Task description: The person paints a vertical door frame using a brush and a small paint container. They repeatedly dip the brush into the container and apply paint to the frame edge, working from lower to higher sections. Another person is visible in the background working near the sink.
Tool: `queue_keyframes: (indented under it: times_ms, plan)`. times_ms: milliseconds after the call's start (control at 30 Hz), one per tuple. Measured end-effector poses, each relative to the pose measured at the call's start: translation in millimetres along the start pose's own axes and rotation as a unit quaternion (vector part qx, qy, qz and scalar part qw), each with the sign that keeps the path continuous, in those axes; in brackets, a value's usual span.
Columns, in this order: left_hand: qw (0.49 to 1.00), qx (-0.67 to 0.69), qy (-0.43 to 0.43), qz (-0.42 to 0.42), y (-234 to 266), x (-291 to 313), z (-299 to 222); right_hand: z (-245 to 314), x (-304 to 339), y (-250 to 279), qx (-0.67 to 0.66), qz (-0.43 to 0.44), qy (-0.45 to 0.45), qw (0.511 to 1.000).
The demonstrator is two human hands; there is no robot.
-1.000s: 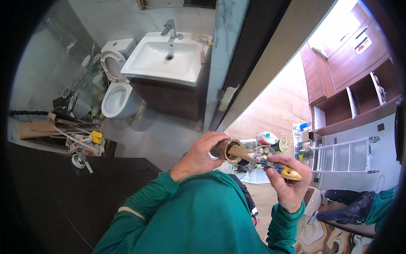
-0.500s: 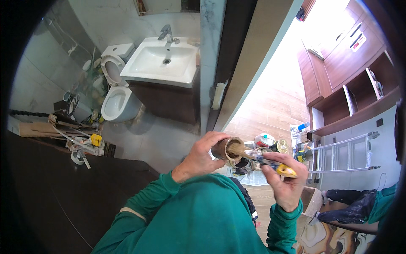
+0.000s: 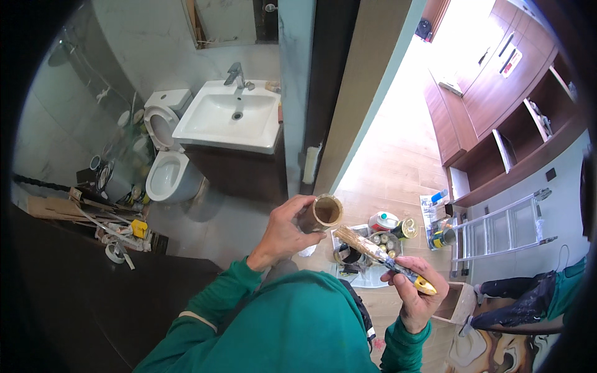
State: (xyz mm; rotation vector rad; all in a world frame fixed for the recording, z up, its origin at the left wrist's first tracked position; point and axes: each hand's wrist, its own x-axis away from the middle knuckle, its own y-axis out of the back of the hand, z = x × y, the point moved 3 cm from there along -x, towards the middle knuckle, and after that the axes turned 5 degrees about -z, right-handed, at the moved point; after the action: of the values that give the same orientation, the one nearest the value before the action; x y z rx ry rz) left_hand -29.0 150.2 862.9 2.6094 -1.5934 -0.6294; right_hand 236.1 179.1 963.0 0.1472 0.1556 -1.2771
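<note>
My left hand (image 3: 283, 230) is wrapped round a small brownish cup (image 3: 328, 212), its open rim tilted toward me. The cup's inner wall looks tan, and I cannot make out how much is in it. In my right hand (image 3: 418, 289) is a paintbrush (image 3: 364, 245), gripped by its yellow-ended handle between thumb and fingers. Tan, paint-stained bristles point up and left, just outside the cup's rim and apart from it. Below the brush, several small cans (image 3: 387, 241) stand on paper sheets on the floor.
A doorframe (image 3: 367, 93) divides the bathroom, with its sink (image 3: 205, 127) and toilet (image 3: 168, 177), from the wood-floored room. Boards and tape lie at left. A ladder (image 3: 497, 230), a wooden box (image 3: 453, 303) and dark-trousered legs (image 3: 516, 304) are at right.
The paintbrush has come out of the cup, moving down and right with my right hand. My left hand still holds the cup, now tilted more upright. The view has shifted slightly.
</note>
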Motion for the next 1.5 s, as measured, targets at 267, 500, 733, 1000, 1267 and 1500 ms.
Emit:
queue_keyframes:
  times_ms: [267,500,733,1000,1267,1500]
  plan:
    - [1.000,0.007,-0.005,-0.017,18.6,-21.9,-5.9,-25.9,-18.8,-29.6,-0.148,-0.067,-0.039,0.986]
    - [0.995,0.042,0.018,-0.088,63.7,-33.2,-4.3,-12.4,-36.9,-32.3,-0.179,-0.143,0.083,0.970]
    - [0.989,0.045,0.073,-0.122,86.8,-14.3,22.7,28.6,-77.7,-67.4,0.019,-0.139,0.330,0.933]
    - [0.977,0.029,0.118,-0.176,113.4,22.3,44.5,21.9,-96.6,-65.1,0.004,-0.127,0.327,0.937]
    - [0.972,0.036,0.142,-0.185,130.1,32.6,78.7,-32.9,-70.4,-24.7,-0.206,-0.124,0.067,0.968]
    - [0.984,0.068,0.118,-0.113,140.9,-14.3,122.0,-71.0,-27.3,-51.9,-0.075,-0.192,-0.113,0.972]
